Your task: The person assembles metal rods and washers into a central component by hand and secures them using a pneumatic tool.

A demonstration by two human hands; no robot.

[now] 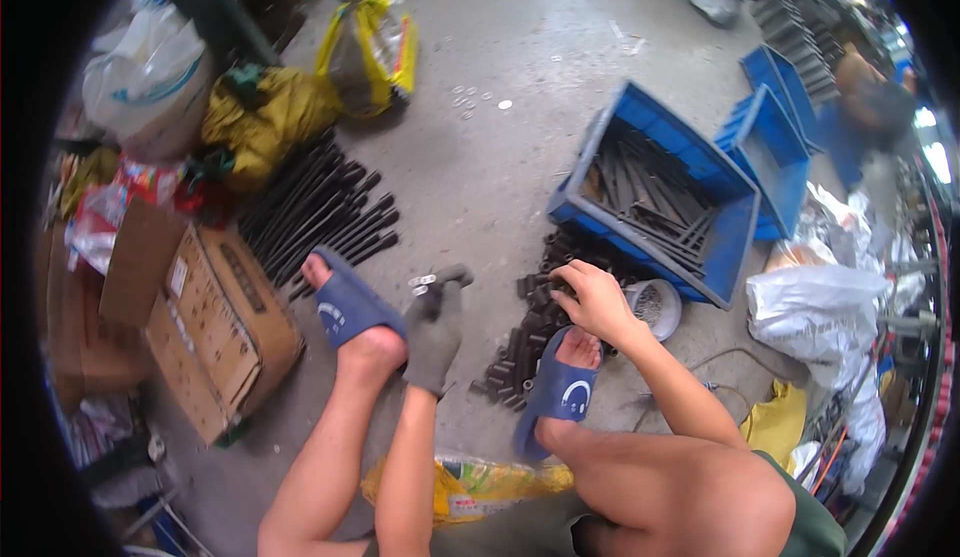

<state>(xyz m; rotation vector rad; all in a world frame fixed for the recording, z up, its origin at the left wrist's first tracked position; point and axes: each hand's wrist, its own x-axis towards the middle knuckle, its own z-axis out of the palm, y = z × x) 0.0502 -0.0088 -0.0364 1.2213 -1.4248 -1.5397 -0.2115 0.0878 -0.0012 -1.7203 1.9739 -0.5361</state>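
My left hand (433, 342) wears a grey glove and is held between my feet, with its fingers closed. Several small pale rings (421, 284) show at its fingertips; a dark rounded end beside them may be a gloved finger or a part. My right hand (597, 302) is bare, its fingers bent and thumb drawn in over a pile of short black tubes (527, 342). What lies between those fingertips is too small to make out. Right beside this hand, a white tub (667, 325) contains small silvery pieces.
A blue crate (740, 212) of dark rods stands ahead right, with more blue crates (778, 157) behind. Long black rods (325, 197) lie left, near an open cardboard box (225, 327). Flat rings (465, 102) lie on the floor. Another person (865, 107) is at far right.
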